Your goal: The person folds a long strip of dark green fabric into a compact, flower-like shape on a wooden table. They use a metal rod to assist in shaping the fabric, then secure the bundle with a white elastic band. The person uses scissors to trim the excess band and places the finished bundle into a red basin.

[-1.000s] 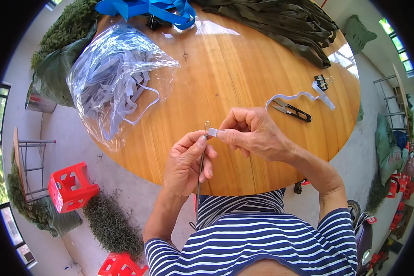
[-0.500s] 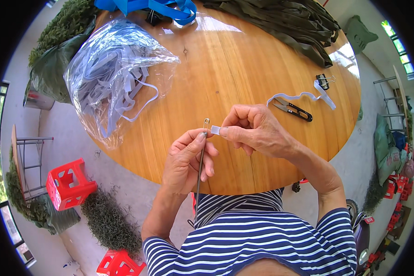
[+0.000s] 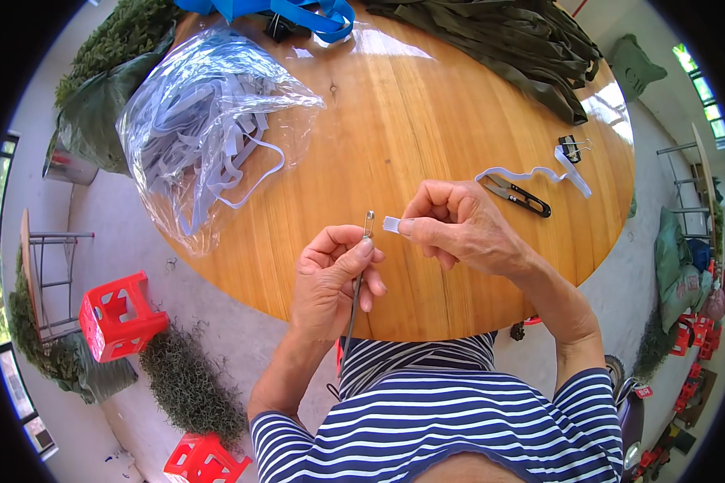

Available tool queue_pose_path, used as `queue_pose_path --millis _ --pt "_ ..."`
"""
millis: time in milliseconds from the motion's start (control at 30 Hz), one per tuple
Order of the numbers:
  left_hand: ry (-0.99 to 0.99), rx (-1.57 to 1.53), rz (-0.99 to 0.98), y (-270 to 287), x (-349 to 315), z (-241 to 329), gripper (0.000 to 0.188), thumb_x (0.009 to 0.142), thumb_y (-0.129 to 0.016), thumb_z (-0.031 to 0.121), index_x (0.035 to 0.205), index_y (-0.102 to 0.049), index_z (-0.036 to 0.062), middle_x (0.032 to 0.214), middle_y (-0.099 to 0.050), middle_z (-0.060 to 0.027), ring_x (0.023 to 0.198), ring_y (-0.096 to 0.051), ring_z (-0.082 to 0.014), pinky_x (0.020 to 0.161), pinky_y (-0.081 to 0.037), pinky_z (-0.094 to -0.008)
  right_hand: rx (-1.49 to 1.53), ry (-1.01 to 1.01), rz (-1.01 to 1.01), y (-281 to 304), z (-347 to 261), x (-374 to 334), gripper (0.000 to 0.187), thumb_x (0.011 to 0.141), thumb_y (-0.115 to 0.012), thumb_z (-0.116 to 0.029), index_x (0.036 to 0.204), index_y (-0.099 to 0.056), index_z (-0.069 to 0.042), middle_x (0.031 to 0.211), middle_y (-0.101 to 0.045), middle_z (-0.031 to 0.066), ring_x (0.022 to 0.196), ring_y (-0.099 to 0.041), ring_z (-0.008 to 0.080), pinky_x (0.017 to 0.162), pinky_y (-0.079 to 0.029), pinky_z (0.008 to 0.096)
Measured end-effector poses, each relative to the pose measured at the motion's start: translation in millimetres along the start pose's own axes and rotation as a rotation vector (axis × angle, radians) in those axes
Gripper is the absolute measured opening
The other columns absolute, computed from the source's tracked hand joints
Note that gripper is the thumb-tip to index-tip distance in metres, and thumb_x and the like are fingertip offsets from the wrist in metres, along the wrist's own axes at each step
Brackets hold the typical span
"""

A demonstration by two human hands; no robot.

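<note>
My left hand (image 3: 330, 270) pinches a thin dark rod (image 3: 354, 310) between thumb and forefinger, and the rod hangs down toward my lap. At the rod's top, just above the thumb, a small metal safety pin (image 3: 370, 219) stands upright. My right hand (image 3: 466, 232) is closed on the end of a white elastic band (image 3: 391, 224), whose short tip points at the pin with a small gap between. Behind that hand a white strip (image 3: 524, 173) runs to a black binder clip (image 3: 570, 149); the link is hidden. Black thread snips (image 3: 519, 197) lie beside it.
A clear plastic bag (image 3: 209, 121) of white elastic lies on the left of the round wooden table (image 3: 427, 310). Dark green fabric (image 3: 507, 48) is heaped at the back right, blue straps (image 3: 322, 20) at the back. Red stools (image 3: 121, 318) stand on the floor at left.
My right hand has drawn the elastic's tip slightly away from the safety pin, so the gap is wider. The left hand keeps its grip. The view has shifted a little.
</note>
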State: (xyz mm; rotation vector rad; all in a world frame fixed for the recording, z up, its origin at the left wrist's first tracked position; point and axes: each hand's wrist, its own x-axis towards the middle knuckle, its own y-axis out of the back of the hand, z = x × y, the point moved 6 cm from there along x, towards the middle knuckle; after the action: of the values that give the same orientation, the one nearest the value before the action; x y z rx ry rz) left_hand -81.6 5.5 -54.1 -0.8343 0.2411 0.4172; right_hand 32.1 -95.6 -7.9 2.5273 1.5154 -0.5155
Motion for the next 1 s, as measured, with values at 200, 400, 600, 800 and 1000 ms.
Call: queue_pose_path --millis 200,400,600,800,1000 --pt "-0.047 0.061 0.046 -0.8 -3.0 3.0 0.012 0.081 -0.061 0.003 0.09 -0.053 0.0006 0.076 -0.062 -0.0108 0.053 -0.06 -0.0161 0.035 -0.044 -0.0213 0.0 -0.025 0.0 -4.9 -0.3 -2.1 0.019 0.08 -0.063 -0.015 0.08 -0.057 0.003 0.063 -0.057 0.0039 0.049 -0.051 0.0053 0.038 -0.039 0.0191" --pt "-0.029 0.095 0.054 -4.0 -2.4 -1.0 0.013 0.079 -0.063 0.002 0.087 -0.053 0.0011 0.072 -0.06 -0.0085 0.053 -0.06 -0.0148 0.036 -0.044 -0.021 0.002 -0.041 0.002 -7.0 1.1 -2.2 0.017 0.081 -0.062 -0.016 0.077 -0.056 -0.001 0.056 -0.053 0.0012 0.042 -0.048 0.0038 0.035 -0.036 0.0165" --pt "-0.017 0.11 0.045 -4.7 -2.1 -4.6 0.012 0.079 -0.062 0.002 0.087 -0.053 0.0031 0.074 -0.061 -0.0101 0.053 -0.059 -0.0161 0.035 -0.043 -0.022 0.006 -0.034 -0.004 -7.4 4.6 -0.6 0.018 0.082 -0.062 -0.018 0.078 -0.056 -0.001 0.056 -0.054 0.0012 0.043 -0.048 0.004 0.036 -0.037 0.0167" --pt "-0.033 0.137 0.037 -6.1 -3.3 -6.9 0.013 0.079 -0.062 0.002 0.086 -0.052 0.0034 0.075 -0.061 -0.0104 0.053 -0.059 -0.0168 0.035 -0.043 -0.0228 0.042 -0.016 -0.026 -9.5 5.4 -0.7 0.019 0.083 -0.06 -0.016 0.08 -0.055 0.002 0.063 -0.056 0.0044 0.047 -0.05 0.006 0.038 -0.039 0.019" --pt "-0.048 0.118 0.01 -8.0 -4.3 -7.3 0.012 0.08 -0.062 0.003 0.088 -0.053 0.0011 0.074 -0.06 -0.0091 0.054 -0.06 -0.0148 0.036 -0.044 -0.0207 0.093 0.015 -0.034 -12.5 8.4 1.5 0.017 0.086 -0.058 -0.015 0.086 -0.055 0.003 0.064 -0.056 0.0034 0.052 -0.051 0.0055 0.043 -0.04 0.0185"
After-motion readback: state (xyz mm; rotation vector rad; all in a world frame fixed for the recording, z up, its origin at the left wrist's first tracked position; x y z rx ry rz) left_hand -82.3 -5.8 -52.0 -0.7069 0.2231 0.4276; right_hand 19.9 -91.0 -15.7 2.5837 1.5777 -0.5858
